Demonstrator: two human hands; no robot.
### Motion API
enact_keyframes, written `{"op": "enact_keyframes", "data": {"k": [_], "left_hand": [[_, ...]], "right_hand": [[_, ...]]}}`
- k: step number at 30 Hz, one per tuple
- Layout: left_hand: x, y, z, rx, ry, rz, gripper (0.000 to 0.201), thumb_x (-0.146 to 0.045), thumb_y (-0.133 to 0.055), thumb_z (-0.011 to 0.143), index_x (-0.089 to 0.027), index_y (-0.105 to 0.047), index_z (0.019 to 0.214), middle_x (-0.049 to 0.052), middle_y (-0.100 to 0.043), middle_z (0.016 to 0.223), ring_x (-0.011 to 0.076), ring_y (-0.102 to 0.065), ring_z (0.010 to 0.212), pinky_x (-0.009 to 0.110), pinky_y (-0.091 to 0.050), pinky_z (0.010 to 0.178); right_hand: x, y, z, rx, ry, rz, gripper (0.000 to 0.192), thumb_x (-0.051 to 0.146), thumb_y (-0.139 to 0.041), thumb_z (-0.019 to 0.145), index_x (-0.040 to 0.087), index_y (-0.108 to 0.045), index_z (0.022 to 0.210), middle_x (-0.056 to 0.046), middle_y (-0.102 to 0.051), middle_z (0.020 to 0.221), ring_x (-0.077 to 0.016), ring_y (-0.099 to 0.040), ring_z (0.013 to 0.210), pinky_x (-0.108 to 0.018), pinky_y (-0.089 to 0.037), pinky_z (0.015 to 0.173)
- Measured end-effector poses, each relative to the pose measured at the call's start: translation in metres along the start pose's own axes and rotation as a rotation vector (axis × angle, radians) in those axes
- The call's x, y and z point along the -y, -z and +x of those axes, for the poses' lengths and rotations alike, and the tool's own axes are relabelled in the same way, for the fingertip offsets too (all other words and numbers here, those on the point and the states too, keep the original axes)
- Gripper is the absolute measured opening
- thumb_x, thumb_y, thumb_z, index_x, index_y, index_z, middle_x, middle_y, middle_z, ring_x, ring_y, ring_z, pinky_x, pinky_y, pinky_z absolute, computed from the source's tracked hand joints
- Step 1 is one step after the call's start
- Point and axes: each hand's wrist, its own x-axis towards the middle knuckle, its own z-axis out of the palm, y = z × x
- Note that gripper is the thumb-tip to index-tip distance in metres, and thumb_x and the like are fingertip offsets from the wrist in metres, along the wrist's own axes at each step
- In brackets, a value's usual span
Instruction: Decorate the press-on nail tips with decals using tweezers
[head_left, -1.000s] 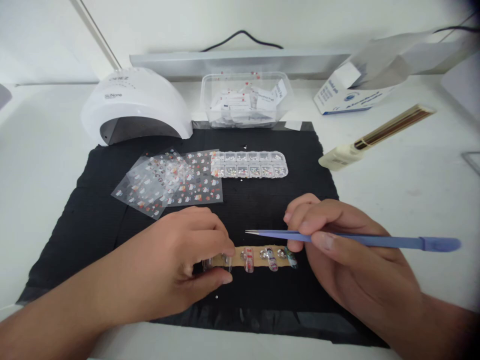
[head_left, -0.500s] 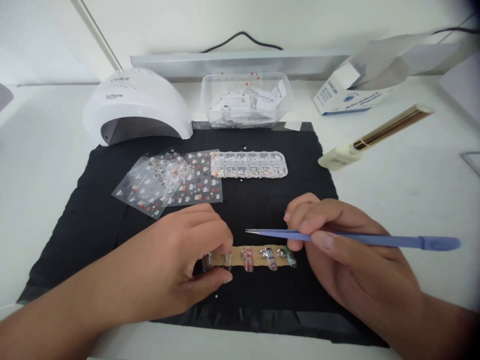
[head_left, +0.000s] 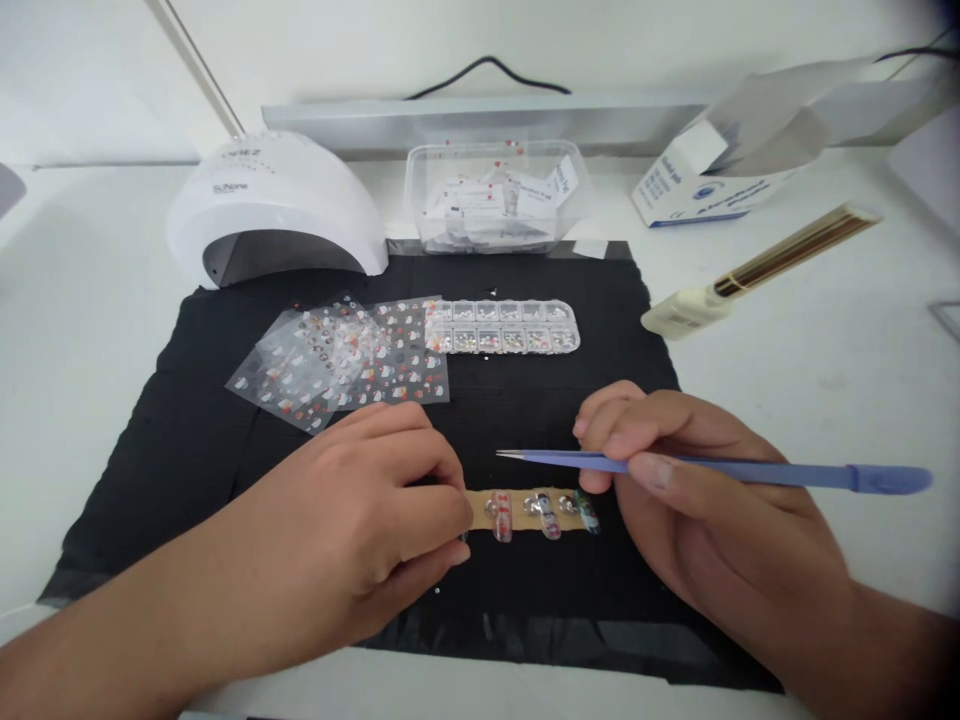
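left hand (head_left: 360,520) curls clenched over the strip's (head_left: 525,508) left end, right hand (head_left: 697,500) pinching tweezers (head_left: 675,468) level just above it.

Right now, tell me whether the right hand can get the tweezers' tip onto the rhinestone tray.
Probably yes: the right hand holds the tweezers above the mat, and only bare black mat lies between their tip and the rhinestone tray.

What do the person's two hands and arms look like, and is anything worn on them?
Both the left hand and the right hand are bare: no gloves, rings or watch visible. The forearms show no sleeves as far as the frame reaches. The fingernails that show are short and unpainted.
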Motion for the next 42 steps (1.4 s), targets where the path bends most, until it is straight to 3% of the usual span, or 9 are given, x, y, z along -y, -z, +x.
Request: {"op": "enact_keyframes", "data": {"k": [15, 24, 35, 42], "left_hand": [[0.002, -0.004, 0.003, -0.002, 0.000, 0.095, 0.014, -0.019, -0.060, 0.094, -0.020, -0.067, 0.082, 0.001, -0.065, 0.098, 0.0180, -0.054, 0.090, 0.038, -0.039, 0.083], [-0.003, -0.001, 0.003, -0.043, 0.036, 0.060, 0.023, -0.016, -0.068, 0.086, -0.017, -0.053, 0.070, 0.000, -0.058, 0.091, 0.0159, -0.048, 0.080, 0.035, -0.036, 0.074], [0.000, -0.005, -0.001, -0.044, -0.022, 0.037, 0.006, -0.016, -0.064, 0.089, -0.019, -0.059, 0.086, 0.001, -0.061, 0.099, 0.0177, -0.049, 0.086, 0.036, -0.039, 0.078], [-0.002, -0.013, 0.006, -0.014, 0.060, 0.100, 0.023, -0.013, -0.064, 0.083, -0.021, -0.049, 0.099, -0.001, -0.060, 0.091, 0.0199, -0.050, 0.085, 0.037, -0.038, 0.076]], "right_hand": [[0.000, 0.002, -0.001, -0.001, 0.011, -0.028, 0.006, 0.027, -0.069, 0.085, 0.025, -0.074, 0.082, -0.002, -0.062, 0.074, -0.0172, -0.059, 0.066, -0.031, -0.049, 0.055], [-0.001, 0.002, 0.000, -0.011, 0.018, -0.027, 0.006, 0.028, -0.070, 0.085, 0.025, -0.074, 0.081, -0.001, -0.062, 0.075, -0.0167, -0.059, 0.068, -0.031, -0.046, 0.058], [-0.001, 0.002, -0.001, 0.008, 0.028, -0.034, 0.010, 0.020, -0.065, 0.085, 0.025, -0.073, 0.082, 0.000, -0.063, 0.074, -0.0161, -0.059, 0.070, -0.031, -0.045, 0.060], [-0.002, 0.002, 0.000, 0.015, 0.056, -0.031, 0.013, 0.016, -0.063, 0.084, 0.025, -0.073, 0.082, 0.000, -0.063, 0.075, -0.0156, -0.059, 0.070, -0.031, -0.044, 0.061]]}}
